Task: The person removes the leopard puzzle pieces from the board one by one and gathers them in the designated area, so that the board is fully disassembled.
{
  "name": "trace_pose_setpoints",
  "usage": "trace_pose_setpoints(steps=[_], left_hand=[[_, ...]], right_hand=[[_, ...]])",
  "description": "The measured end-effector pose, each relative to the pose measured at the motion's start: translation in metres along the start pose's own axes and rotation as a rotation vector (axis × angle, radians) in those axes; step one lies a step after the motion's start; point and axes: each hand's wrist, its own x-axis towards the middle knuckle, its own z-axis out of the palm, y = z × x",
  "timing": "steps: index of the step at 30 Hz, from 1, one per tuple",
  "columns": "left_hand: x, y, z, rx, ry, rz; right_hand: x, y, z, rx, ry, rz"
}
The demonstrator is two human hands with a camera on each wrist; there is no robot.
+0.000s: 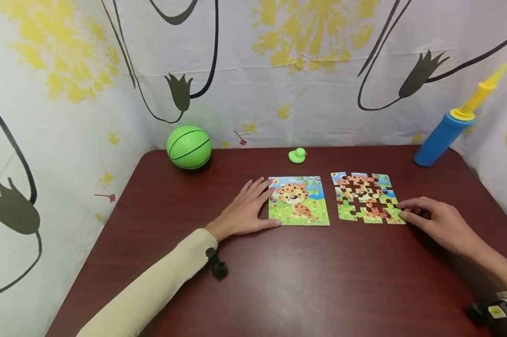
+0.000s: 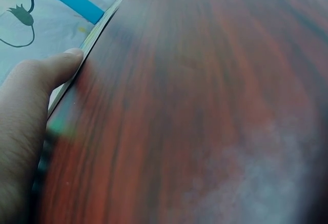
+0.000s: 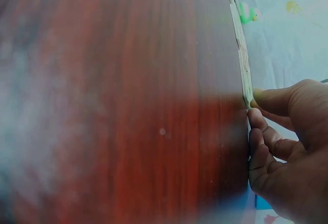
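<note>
In the head view a square leopard picture board (image 1: 295, 213) lies flat on the dark red table. My left hand (image 1: 249, 210) rests at its left side, fingers spread over the upper left corner and thumb (image 2: 66, 62) on the lower left one. To the right lies a matching jigsaw puzzle (image 1: 348, 206), its pieces set close together with dark gaps in the middle. At its lower right corner my right hand (image 1: 440, 222) pinches a green puzzle piece (image 1: 393, 216) between thumb and forefinger. In the right wrist view the other fingers (image 3: 259, 155) are curled against the table.
A green ball (image 1: 189, 147) sits at the back left and a small green toy duck (image 1: 297, 155) at the back middle. A blue and yellow hand pump (image 1: 443, 135) stands tilted at the back right. Patterned cloth (image 1: 236, 61) hangs behind the table (image 1: 278, 281).
</note>
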Motion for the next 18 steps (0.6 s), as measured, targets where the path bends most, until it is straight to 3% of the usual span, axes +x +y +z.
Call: trace_pose_setpoints(steps=[9, 18], left_hand=[[-0.007, 0.000, 0.003, 0.004, -0.001, -0.002], [-0.006, 0.004, 0.001, 0.008, 0.010, 0.006]], right_hand=[[-0.001, -0.003, 0.004, -0.017, -0.024, 0.011], [0.004, -0.007, -0.009, -0.030, -0.029, 0.060]])
